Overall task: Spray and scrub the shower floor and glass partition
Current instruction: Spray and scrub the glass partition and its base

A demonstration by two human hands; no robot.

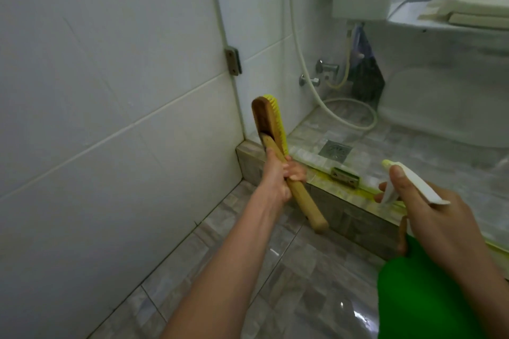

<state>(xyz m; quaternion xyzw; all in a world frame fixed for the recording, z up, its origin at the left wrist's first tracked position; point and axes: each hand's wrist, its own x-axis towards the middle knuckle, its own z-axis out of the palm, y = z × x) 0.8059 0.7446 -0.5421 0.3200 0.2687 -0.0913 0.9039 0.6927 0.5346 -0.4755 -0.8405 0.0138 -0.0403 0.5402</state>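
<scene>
Wooden brush, yellow plastic bristles, glossy floor tiles

The floor in the near part is grey, glossy mottled tile meeting the white wall on the left. A low tiled curb, stained yellow along its top edge, crosses from the middle left to the near right, with a metal bracket fixed on it. Beyond it lies the shower floor, where a square metal drain is set and a pale hose loops on the tiles at the far side.
</scene>
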